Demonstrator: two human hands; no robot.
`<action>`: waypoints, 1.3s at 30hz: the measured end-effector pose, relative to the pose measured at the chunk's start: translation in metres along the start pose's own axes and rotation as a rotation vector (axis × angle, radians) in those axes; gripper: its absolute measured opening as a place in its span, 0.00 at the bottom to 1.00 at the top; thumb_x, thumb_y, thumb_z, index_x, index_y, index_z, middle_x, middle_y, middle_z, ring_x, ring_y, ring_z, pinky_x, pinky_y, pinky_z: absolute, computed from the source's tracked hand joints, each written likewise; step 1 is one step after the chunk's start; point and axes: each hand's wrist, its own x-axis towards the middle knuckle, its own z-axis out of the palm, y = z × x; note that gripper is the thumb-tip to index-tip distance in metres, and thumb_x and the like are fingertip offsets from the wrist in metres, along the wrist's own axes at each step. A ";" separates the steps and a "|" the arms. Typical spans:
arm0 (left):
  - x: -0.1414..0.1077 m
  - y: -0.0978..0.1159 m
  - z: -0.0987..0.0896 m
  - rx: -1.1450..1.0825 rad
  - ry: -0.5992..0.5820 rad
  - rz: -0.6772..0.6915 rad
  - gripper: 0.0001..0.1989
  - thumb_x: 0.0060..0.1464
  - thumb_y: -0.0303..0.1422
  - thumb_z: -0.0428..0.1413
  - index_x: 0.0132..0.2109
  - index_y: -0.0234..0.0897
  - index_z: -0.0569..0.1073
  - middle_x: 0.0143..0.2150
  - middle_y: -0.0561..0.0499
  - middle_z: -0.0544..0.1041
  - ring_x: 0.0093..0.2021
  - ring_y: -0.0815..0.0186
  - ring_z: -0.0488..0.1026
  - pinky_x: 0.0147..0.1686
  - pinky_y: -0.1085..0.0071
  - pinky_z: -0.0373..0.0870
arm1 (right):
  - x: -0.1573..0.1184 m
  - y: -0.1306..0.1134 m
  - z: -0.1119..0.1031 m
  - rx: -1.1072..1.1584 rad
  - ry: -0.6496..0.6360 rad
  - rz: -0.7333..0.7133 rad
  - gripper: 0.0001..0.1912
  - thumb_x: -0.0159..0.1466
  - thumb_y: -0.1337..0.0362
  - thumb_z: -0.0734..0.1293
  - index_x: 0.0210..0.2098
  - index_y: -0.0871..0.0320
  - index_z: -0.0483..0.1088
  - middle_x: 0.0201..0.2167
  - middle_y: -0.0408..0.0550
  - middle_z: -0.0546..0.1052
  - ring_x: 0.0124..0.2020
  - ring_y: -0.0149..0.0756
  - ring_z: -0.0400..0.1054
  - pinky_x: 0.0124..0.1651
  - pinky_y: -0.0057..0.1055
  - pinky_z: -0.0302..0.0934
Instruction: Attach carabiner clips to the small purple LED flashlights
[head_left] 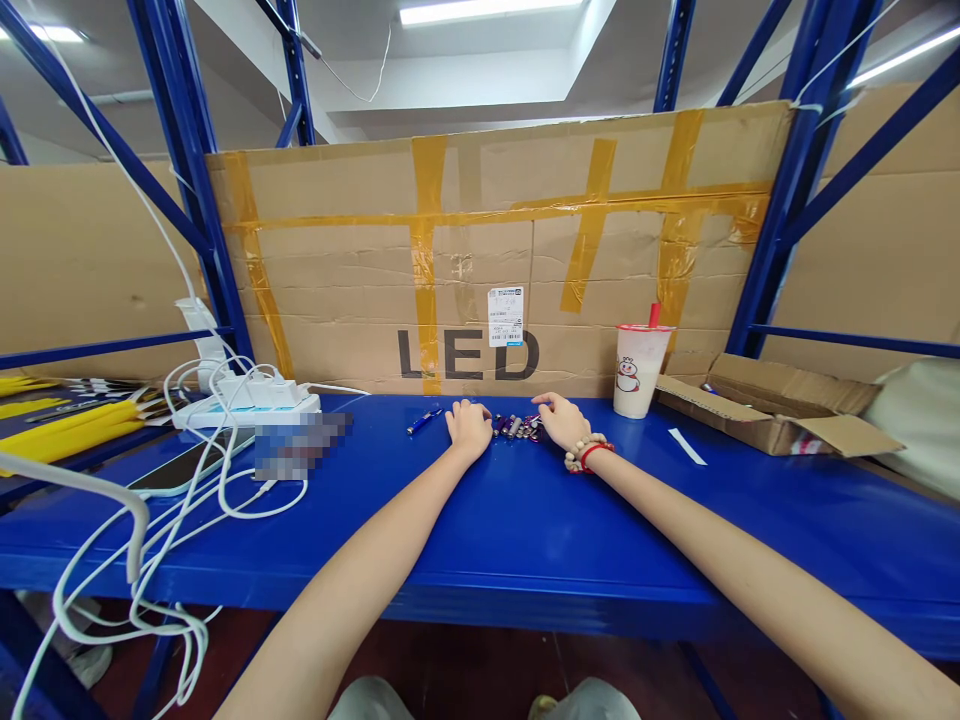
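A cluster of small shiny purple and silver cylinders (517,428) lies on the blue shelf top between my two hands. My left hand (469,428) rests at the cluster's left end, palm down, fingers slightly bent and nothing visible in them. At the right end, my right hand (562,420) reaches over the cluster with its fingers pointing left. Its fingers look apart, and I see nothing held; their undersides are hidden. A beaded bracelet and a red band circle that wrist. Left of my left hand lies a single slim blue cylinder (425,421), apart from the others.
Right of my hands stand a drink cup with a red straw (642,370), a white strip (687,447) and an open cardboard box (772,400). On the left are a power strip (247,405), a phone (191,465) and looped white cables (169,550). A cardboard panel (337,290) stands behind.
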 end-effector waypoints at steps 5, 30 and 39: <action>0.003 -0.003 -0.004 0.029 0.043 0.015 0.10 0.53 0.28 0.48 0.41 0.37 0.71 0.47 0.44 0.68 0.51 0.57 0.60 0.49 0.61 0.54 | 0.002 0.005 0.001 -0.014 0.044 0.027 0.19 0.59 0.65 0.54 0.46 0.53 0.68 0.37 0.45 0.75 0.39 0.39 0.68 0.37 0.32 0.58; 0.015 -0.025 -0.015 0.057 -0.063 -0.147 0.13 0.52 0.21 0.46 0.45 0.33 0.65 0.50 0.40 0.65 0.49 0.57 0.66 0.44 0.66 0.62 | -0.004 -0.004 -0.003 -0.117 -0.022 -0.039 0.14 0.59 0.62 0.56 0.38 0.51 0.70 0.31 0.42 0.75 0.37 0.37 0.68 0.34 0.29 0.54; 0.005 0.001 -0.009 -0.347 0.152 0.159 0.12 0.62 0.32 0.35 0.42 0.42 0.62 0.47 0.52 0.67 0.44 0.68 0.68 0.39 0.71 0.63 | -0.009 -0.006 0.002 0.056 -0.132 -0.407 0.16 0.62 0.59 0.56 0.48 0.53 0.63 0.34 0.40 0.73 0.32 0.30 0.66 0.32 0.27 0.54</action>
